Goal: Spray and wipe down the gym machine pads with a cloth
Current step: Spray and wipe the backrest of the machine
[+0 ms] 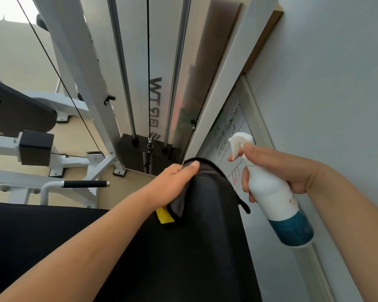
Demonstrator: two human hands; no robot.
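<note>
Left hand (172, 182) fingers clamped on dark grey cloth (179, 205) atop black ribbed pad (205, 236), frame centre; right hand (282, 171) fingers wrapped round white-and-teal spray bottle (275, 199), right of frame.

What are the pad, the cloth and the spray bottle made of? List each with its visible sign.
Pad: probably vinyl upholstery, black, matte, finely ribbed.
Cloth: likely microfibre, soft dark grey folds, yellow corner, under the left hand.
Spray bottle: plastic, smooth white with teal base, in the right hand.
</note>
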